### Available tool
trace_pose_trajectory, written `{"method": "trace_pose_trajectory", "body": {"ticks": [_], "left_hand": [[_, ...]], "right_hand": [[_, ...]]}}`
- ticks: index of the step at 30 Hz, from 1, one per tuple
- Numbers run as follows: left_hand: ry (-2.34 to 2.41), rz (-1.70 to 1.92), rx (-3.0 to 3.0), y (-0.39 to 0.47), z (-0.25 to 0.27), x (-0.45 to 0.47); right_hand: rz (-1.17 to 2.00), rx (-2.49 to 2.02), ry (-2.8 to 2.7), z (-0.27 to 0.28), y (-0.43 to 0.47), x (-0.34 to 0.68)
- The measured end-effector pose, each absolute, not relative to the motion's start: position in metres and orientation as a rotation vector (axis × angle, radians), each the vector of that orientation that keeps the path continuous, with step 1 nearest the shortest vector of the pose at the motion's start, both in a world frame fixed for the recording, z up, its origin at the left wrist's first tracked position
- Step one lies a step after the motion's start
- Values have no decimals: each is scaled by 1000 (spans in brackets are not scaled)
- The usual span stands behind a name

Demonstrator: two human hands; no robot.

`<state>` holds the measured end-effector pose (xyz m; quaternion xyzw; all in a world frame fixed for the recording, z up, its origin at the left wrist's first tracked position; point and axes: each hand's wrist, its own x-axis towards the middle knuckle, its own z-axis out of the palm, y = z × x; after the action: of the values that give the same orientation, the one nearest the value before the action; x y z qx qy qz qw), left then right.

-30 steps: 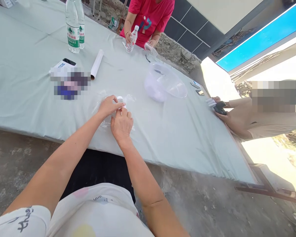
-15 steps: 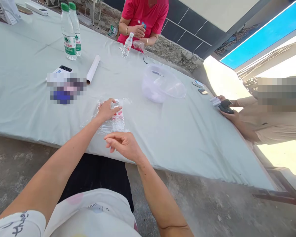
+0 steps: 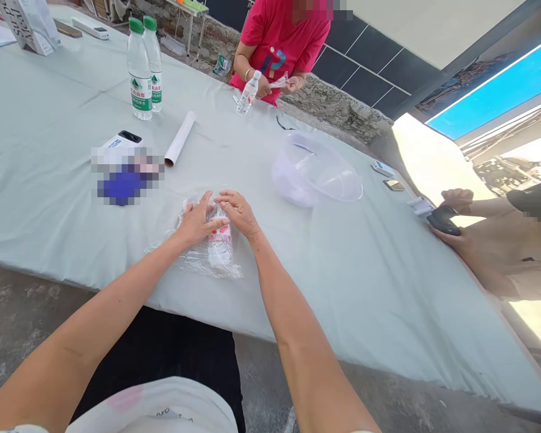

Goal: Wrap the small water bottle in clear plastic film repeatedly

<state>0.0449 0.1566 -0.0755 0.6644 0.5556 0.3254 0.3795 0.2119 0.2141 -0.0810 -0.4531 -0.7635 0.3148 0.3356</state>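
Note:
A small clear plastic bottle (image 3: 220,246) with a red-and-white label lies on its side on crumpled clear plastic film (image 3: 192,260), its cap end away from me. Some film also seems to lie over the bottle. My left hand (image 3: 197,221) grips the bottle from the left, thumb across the label and forefinger pointing up towards the cap end. From the right, my right hand (image 3: 240,213) reaches over the cap end, fingers stretched and slightly bent, touching the film or bottle there. Both hands partly hide the cap.
A pale tablecloth (image 3: 342,282) covers the table. Beyond my hands are a translucent basin (image 3: 293,180), a white roll (image 3: 180,138) and two green-capped water bottles (image 3: 139,90). A person in red (image 3: 275,48) handles clear film behind another bottle (image 3: 249,93). Another person (image 3: 478,252) holds a dark object.
My right hand has moved forward from the near table edge to the bottle's cap end. My left hand stays at the bottle. Film now covers more of the bottle's near end.

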Motion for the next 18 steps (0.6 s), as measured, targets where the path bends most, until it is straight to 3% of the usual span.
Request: {"method": "trace_pose_trajectory", "body": {"ticks": [5,9,18], "left_hand": [[1401,976,1684,156,-84,35],[1339,1080,1720,152,-88,26],[1240,881,1965,156,-84,12]], "right_hand": [[1037,-1219,-2196,-71,244,207],[881,-1466,-2351,-64,246,209],[642,-1823,-2309,-63,225,209]]}}
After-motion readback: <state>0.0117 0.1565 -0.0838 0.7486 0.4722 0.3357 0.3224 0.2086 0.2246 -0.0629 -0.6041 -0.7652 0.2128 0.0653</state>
